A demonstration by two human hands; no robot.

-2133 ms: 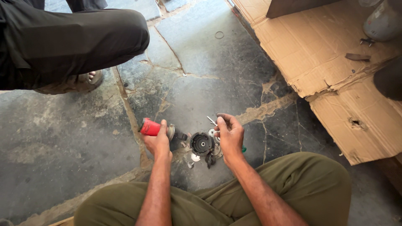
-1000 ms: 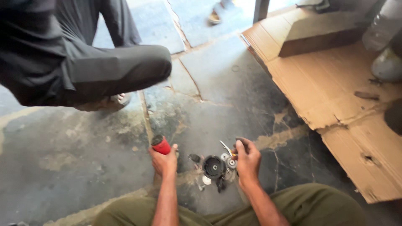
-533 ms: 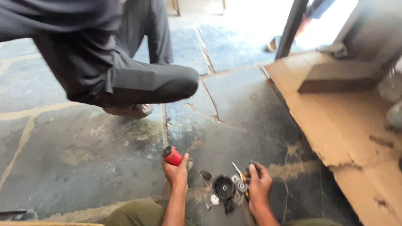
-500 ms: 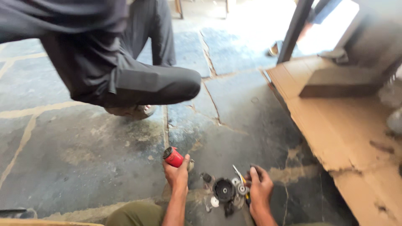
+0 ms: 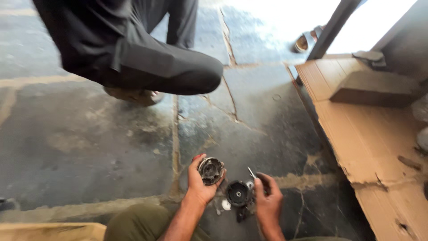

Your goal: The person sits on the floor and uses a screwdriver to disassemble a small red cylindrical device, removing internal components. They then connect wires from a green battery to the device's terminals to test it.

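- Nearest me, my olive-trousered knees are cut off by the bottom edge at 6 o'clock.
- My left hand (image 5: 199, 183) holds a round metal housing (image 5: 210, 170), its fingers wrapped round the rim and its open face turned up.
- My right hand (image 5: 268, 201) sits at 5 o'clock, its fingers curled narrow round a thin metal tool (image 5: 252, 173); I cannot make out the tool's kind.
- Between the hands a black round part (image 5: 238, 193) lies on the stone floor (image 5: 89, 147), with small bits beside it too blurred to identify.
- Flattened cardboard (image 5: 370, 147) covers the floor at 3 o'clock.
- At 11 o'clock another person's dark-trousered leg (image 5: 147, 58) crouches, with the upper body out of frame.
- At 1 o'clock a bright doorway washes out detail.
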